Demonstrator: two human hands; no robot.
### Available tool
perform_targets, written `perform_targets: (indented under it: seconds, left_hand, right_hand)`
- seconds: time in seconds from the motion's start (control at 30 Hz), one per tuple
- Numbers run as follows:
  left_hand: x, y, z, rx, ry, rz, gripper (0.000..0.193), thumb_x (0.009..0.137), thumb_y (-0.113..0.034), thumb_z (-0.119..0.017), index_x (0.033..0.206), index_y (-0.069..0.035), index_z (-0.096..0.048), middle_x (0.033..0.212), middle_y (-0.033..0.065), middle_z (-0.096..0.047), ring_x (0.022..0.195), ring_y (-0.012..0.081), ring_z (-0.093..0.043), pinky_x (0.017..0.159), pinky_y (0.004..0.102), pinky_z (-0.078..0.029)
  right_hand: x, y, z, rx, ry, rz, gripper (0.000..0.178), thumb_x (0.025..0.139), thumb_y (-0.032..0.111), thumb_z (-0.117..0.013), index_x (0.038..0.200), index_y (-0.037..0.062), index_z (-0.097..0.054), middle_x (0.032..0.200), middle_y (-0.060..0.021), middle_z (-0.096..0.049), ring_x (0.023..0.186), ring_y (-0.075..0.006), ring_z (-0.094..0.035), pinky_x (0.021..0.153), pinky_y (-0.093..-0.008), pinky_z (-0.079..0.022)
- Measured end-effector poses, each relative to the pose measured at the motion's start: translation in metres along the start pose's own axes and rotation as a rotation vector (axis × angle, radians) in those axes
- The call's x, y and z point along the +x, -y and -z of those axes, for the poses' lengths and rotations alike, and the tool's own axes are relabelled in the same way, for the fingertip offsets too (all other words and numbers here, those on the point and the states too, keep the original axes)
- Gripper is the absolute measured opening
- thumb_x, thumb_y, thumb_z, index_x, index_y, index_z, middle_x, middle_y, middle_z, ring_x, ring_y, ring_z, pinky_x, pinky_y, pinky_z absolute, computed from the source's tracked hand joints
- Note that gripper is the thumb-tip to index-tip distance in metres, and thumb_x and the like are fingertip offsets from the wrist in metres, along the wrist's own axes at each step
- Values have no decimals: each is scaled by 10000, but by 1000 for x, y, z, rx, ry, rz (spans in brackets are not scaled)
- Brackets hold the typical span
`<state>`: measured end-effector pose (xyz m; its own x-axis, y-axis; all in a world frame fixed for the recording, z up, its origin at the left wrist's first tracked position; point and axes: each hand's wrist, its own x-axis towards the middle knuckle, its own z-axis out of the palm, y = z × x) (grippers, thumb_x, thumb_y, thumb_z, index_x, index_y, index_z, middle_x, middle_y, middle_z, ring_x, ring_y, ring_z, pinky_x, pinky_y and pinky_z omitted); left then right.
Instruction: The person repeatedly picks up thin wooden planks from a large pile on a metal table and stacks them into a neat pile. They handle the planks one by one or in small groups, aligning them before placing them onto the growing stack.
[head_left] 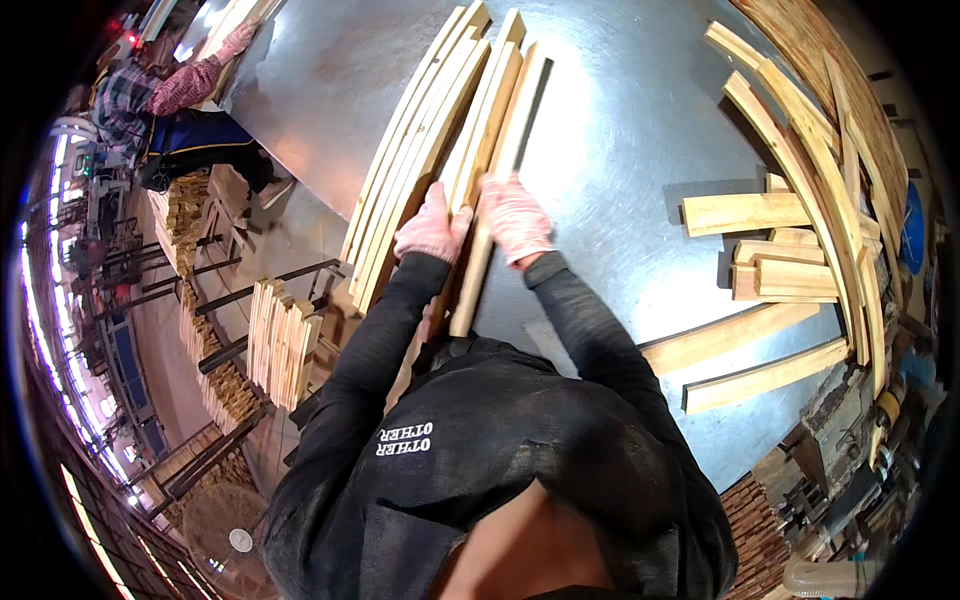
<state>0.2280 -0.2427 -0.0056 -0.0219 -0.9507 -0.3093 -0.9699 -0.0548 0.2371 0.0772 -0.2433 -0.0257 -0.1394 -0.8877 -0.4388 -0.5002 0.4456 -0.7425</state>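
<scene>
Long pale wooden strips lie side by side on a shiny metal table, running away from me. My left hand, in a pink glove, is closed around the near part of the middle strips, its thumb on their right side. Left of it lies a bundle of strips. My right hand, also gloved, has its fingers closed over the rightmost strip. That strip's near end reaches toward my body, and a dark shadow runs along its far right edge. The undersides of both grips are hidden.
Short wooden blocks and long curved-looking boards lie on the table's right side. Two more boards are nearer. At far left another person handles wood. Stacked strips stand on dark bars beside the table's left edge.
</scene>
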Motion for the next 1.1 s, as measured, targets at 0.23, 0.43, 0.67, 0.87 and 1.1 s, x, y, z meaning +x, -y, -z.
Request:
perform_targets:
  seconds: [0.23, 0.43, 0.67, 0.87, 1.1]
  left_hand:
    - [89, 157, 36, 601, 238, -144, 528, 957, -193, -391, 1460, -35, -378, 1543, 144, -333, 1428, 299, -301, 1193, 426, -225]
    - [105, 161, 41, -288, -227, 236, 502, 1009, -311, -484, 1397, 4, -435, 1443, 170, -455, 1259, 360, -491, 1092, 400, -374]
    - [-5, -57, 18, -696, -92, -356, 488, 913, -54, -587, 1379, 19, -459, 1329, 188, -550, 1231, 272, -534, 1035, 365, -435]
    - [-60, -113, -34, -1000, 331, -184, 454, 880, -25, -612, 1316, 53, -512, 1206, 177, -638, 1117, 234, -620, 977, 338, -473]
    - [-62, -180, -47, -1103, 439, -187, 350, 893, -63, -596, 1220, 60, -575, 1043, 98, -669, 994, 166, -623, 909, 263, -474]
  right_hand:
    - [54, -18, -98, -769, 108, 664, 356, 993, 222, -373, 1173, -30, -548, 1105, -322, -629, 613, -275, -656, 553, -451, -558]
    - [29, -100, 157, -738, -598, 630, 453, 944, 299, -540, 1294, 12, -544, 1208, -147, -635, 1101, -302, -593, 970, -419, -477]
    - [-16, -229, 479, -1056, -490, -443, 1276, 594, 460, -855, 1552, 90, -97, 1553, -238, -258, 1438, -404, -254, 1178, -502, -201]
    - [9, -213, 523, -868, -351, -316, 1074, 630, 420, -819, 1504, 111, -277, 1369, -237, -517, 1227, -385, -532, 1007, -417, -459]
    - [47, -146, 479, -1032, -101, -235, 913, 681, 341, -762, 1450, 54, -363, 1132, -228, -659, 1035, -370, -640, 886, -414, -524]
